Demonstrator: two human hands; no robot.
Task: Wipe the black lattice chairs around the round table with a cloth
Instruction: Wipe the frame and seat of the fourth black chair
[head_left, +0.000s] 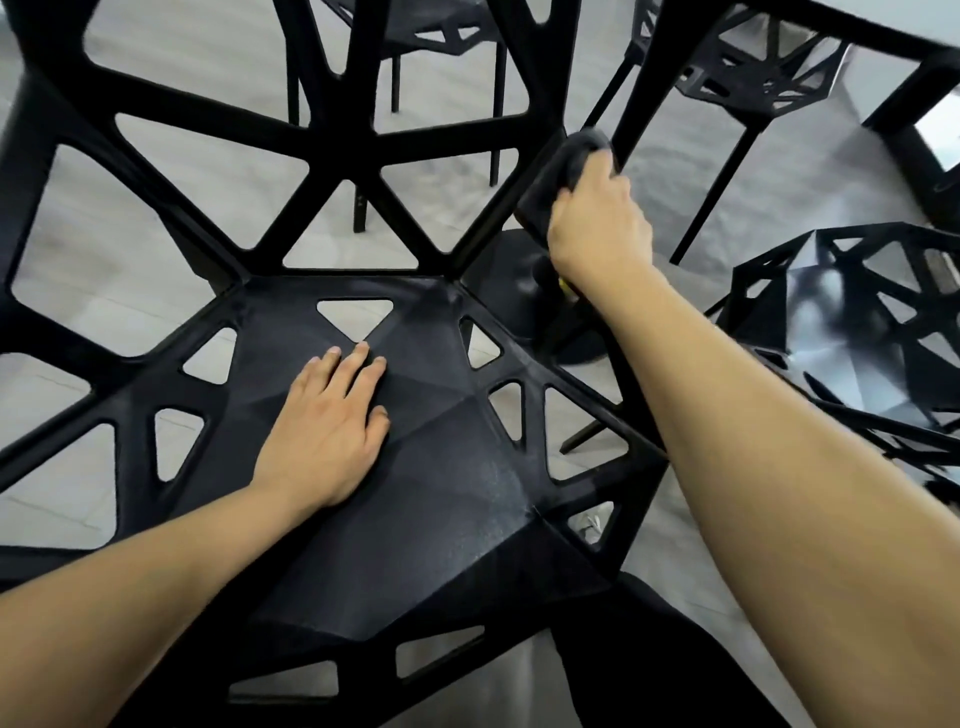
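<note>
— Chair (441, 467) right under you, black lattice: where does your left hand (327, 431) sit?
— Your left hand lies flat on the seat, fingers straight and close together, holding nothing.
— And your right hand (597, 218)?
— Your right hand curls round a dark cloth (571, 161) and presses it against the chair's right arm bar, up by the backrest.
— What else is near you?
— Another lattice chair (857, 332) stands just to your right, one more (763, 73) beyond it, over grey floor (717, 208).

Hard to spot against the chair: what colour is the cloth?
Black, bunched in the right hand; cloth shows in the head view.
</note>
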